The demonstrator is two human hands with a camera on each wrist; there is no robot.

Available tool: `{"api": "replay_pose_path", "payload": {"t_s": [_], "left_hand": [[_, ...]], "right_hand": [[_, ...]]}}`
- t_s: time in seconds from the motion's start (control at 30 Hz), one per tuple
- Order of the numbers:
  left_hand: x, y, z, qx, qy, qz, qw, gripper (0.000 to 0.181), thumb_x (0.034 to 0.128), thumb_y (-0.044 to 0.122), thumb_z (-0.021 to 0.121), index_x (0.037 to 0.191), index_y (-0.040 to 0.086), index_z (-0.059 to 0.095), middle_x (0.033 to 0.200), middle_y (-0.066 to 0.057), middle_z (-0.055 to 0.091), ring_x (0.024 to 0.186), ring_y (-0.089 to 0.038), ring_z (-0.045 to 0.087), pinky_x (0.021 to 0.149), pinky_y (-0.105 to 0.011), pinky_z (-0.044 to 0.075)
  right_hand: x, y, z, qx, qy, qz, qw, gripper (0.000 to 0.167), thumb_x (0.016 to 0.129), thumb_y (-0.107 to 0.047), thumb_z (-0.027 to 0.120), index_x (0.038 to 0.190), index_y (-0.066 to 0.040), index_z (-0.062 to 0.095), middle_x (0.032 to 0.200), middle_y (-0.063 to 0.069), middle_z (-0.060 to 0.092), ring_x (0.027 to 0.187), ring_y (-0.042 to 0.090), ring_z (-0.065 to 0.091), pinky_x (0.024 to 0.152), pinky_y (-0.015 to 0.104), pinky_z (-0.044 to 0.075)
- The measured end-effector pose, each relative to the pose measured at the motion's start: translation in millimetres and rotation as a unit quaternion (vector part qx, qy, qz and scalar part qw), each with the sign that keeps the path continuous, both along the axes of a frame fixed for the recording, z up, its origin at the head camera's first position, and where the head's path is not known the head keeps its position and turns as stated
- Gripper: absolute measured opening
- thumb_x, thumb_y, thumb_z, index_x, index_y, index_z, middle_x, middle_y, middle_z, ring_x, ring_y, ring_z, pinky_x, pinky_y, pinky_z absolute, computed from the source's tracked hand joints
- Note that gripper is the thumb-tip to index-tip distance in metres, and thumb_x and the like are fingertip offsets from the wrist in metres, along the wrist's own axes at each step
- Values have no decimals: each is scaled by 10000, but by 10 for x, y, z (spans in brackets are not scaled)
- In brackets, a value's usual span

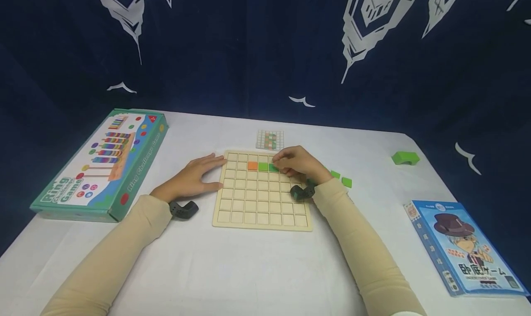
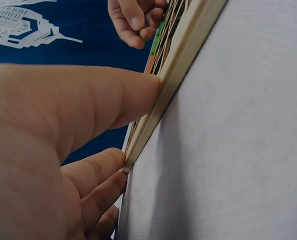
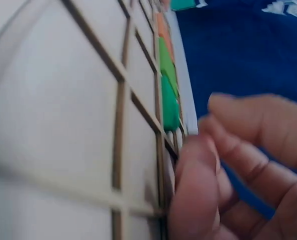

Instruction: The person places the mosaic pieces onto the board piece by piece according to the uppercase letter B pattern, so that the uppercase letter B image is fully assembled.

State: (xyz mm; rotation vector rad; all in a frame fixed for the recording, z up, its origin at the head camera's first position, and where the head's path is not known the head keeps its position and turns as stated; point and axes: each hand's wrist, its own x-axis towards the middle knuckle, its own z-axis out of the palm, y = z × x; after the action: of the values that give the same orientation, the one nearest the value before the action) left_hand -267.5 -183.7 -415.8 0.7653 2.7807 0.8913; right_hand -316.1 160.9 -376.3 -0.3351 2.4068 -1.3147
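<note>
A wooden grid board lies on the white table. In its second row from the back, orange, light green and darker green tiles sit side by side. My left hand rests at the board's left edge; in the left wrist view the thumb and fingertips touch the board's side. Over the back right part of the board is my right hand, beside the darker green tile. The right wrist view shows its fingers loosely bent, off that tile, with nothing visible between them.
Loose green tiles lie right of the board, partly behind the right wrist. A patterned card is behind it. A green game box stands far left; a green arched block and a blue box are at the right.
</note>
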Motion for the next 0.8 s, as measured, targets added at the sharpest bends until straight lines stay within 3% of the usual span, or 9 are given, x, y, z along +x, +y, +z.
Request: {"api": "replay_pose_path", "payload": {"t_s": [0.17, 0.3, 0.43, 0.8], "left_hand": [[3, 8, 0, -16, 5, -13, 10000, 786, 989, 341, 729, 1650, 39, 431, 1739, -150, 358, 1653, -389, 177, 1320, -640, 93], [10, 12, 17, -9, 15, -26, 10000, 783, 992, 349, 724, 1649, 39, 433, 1737, -153, 360, 1651, -397, 180, 1317, -647, 97], [16, 11, 27, 15, 29, -10, 10000, 784, 992, 366, 723, 1644, 34, 440, 1733, -164, 365, 1645, -414, 190, 1310, -663, 112], [30, 5, 35, 55, -5, 9, 10000, 784, 992, 364, 722, 1646, 37, 438, 1735, -167, 359, 1646, -418, 184, 1309, -664, 112]], "right_hand": [[35, 176, 1, -777, -347, 131, 9963, 357, 1068, -99, 661, 1372, 89, 656, 947, 31, 704, 783, 131, 630, 687, 216, 572], [82, 341, 47, -1529, -660, 67, 9860, 391, 1101, -76, 593, 1434, 129, 581, 953, 18, 687, 762, 103, 622, 680, 203, 564], [125, 514, 83, -1975, -639, -70, 9782, 376, 1110, -65, 568, 1423, 143, 566, 941, 19, 688, 751, 95, 608, 670, 197, 545], [210, 966, 99, -1965, -383, -756, 9768, 259, 1098, -121, 626, 1323, -8, 687, 962, 6, 691, 778, 112, 606, 725, 212, 574]]}}
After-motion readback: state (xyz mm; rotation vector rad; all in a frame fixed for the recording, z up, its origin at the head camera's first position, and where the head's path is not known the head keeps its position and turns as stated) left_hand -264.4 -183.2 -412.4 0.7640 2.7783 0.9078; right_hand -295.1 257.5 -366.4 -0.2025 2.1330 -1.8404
